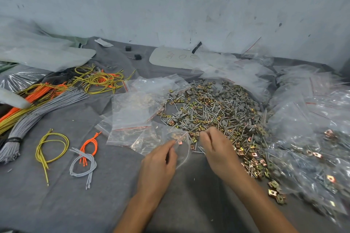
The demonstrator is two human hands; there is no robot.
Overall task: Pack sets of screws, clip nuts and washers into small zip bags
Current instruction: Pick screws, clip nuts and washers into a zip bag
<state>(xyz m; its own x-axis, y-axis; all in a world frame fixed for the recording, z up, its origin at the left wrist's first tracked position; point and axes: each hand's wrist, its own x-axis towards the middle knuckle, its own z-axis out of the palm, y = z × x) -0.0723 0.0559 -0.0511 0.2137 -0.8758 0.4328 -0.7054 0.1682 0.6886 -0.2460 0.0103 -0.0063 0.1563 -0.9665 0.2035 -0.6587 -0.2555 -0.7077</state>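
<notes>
Filled bags (pixel 312 138) lay at three o'clock — a big pile (pixel 217 108) lay unpacked; left hand (pixel 159 161) pinched a bag (pixel 179 143); right hand (pixel 214 147) curled over the pile — hold unclear.

A grey wire bundle (pixel 37 111) lies near yellow wires (pixel 91 80).

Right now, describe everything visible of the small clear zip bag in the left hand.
The small clear plastic zip bag is glossy and crumpled, at the near edge of the heap of screws, clip nuts and washers. A few brass-coloured clip nuts show through it. The left hand pinches it over the grey cloth; the right hand is beside it.
</notes>
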